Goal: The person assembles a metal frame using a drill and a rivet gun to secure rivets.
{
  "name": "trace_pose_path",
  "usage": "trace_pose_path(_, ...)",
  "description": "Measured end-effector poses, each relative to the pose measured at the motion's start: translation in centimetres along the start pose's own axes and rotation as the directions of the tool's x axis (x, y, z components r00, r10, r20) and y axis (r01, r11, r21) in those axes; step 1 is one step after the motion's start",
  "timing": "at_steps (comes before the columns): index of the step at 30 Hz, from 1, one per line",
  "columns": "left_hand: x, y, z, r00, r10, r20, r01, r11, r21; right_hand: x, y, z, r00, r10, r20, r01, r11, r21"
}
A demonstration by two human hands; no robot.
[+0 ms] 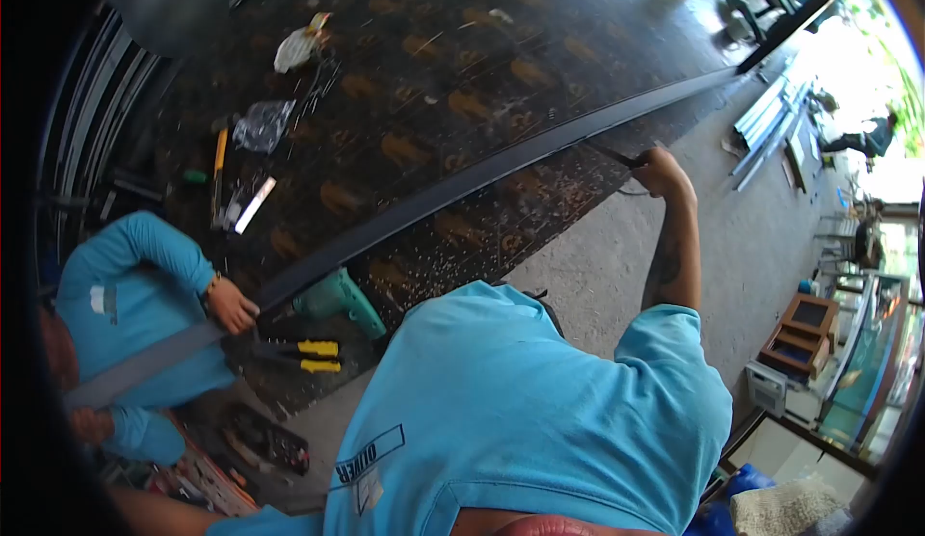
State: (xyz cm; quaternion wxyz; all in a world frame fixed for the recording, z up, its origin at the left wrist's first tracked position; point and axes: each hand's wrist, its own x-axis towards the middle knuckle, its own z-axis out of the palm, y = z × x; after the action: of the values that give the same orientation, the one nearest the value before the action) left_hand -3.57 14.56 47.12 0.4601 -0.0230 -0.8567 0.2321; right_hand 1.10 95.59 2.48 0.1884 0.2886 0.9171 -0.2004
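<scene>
A long dark metal bar [501, 165] runs diagonally across the dark patterned tabletop [540, 73]. Close to its lower edge, my right hand [658, 172] has its fingers wrapped around a thin dark blade-like tool [617, 156], whose tip points at the bar. My left forearm [159, 514] reaches out of the picture at the bottom left, so my left hand is out of sight. At the bar's left end a co-worker's hand [231, 306] rests on it, and that person's other hand [92, 425] grips it further down.
Under the bar lie a teal power tool [342, 307] and a hand tool with yellow grips [313, 355]. A plastic bag [263, 126] and a yellow-handled tool [221, 155] lie beyond. Metal shavings dot the tabletop. Metal profiles [771, 121] lie on the floor at right.
</scene>
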Motion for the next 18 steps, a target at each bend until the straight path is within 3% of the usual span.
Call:
trace_pose_path(2, -0.9, -0.2, -0.4, 0.999, -0.018, -0.032, 0.017, 0.999, -0.027, -0.8, -2.0, -1.7, 0.992, 0.081, 0.094, -0.08, 0.997, -0.011)
trace_pose_path(3, -1.2, 0.0, -0.5, 0.999, -0.026, -0.045, 0.024, 0.999, -0.043, -1.9, -2.4, -2.8, 0.998, -0.009, 0.068, 0.009, 1.0, -0.005)
trace_pose_path(5, -1.2, 0.1, -0.4, 0.998, -0.015, -0.062, 0.01, 0.997, -0.082, -2.9, -2.9, -3.7, 0.991, -0.088, 0.097, 0.066, 0.975, 0.213)
trace_pose_path(6, -1.4, 0.2, -0.4, 0.997, -0.011, -0.073, 0.004, 0.996, -0.09, -2.9, -3.2, -3.3, 0.993, -0.077, 0.086, 0.056, 0.973, 0.222)
trace_pose_path(8, -1.7, 0.8, -1.0, 0.996, -0.011, -0.092, 0.0, 0.994, -0.113, -1.7, -4.5, -1.5, 0.967, -0.222, -0.125, 0.254, 0.795, 0.551)
trace_pose_path(10, -1.9, 1.3, -1.7, 0.994, -0.015, -0.111, 0.0, 0.991, -0.132, 3.5, -5.8, 2.9, 0.925, -0.304, -0.23, 0.378, 0.659, 0.65)
trace_pose_path(12, -1.8, 1.6, -2.0, 0.992, -0.014, -0.122, -0.004, 0.989, -0.149, 5.6, -9.7, 5.4, 0.967, -0.232, -0.108, 0.236, 0.64, 0.732)
trace_pose_path(15, -1.1, 1.6, -1.6, 0.981, 0.093, -0.168, -0.12, 0.98, -0.158, 10.0, -14.9, 9.8, 0.981, -0.183, -0.061, 0.125, 0.361, 0.924)
trace_pose_path(16, -0.9, 0.7, -1.2, 0.988, 0.088, -0.125, -0.106, 0.984, -0.145, 10.3, -16.6, 10.0, 0.97, -0.213, -0.122, 0.175, 0.252, 0.952)
trace_pose_path(17, -1.0, -0.1, -1.4, 0.994, 0.08, -0.069, -0.088, 0.989, -0.117, 11.7, -17.7, 10.6, 0.919, -0.213, -0.332, 0.383, 0.278, 0.881)
trace_pose_path(18, -1.1, 0.6, -1.5, 0.999, -0.015, -0.036, 0.012, 0.997, -0.073, 10.5, -19.1, 9.2, 0.895, -0.175, -0.409, 0.445, 0.365, 0.818)
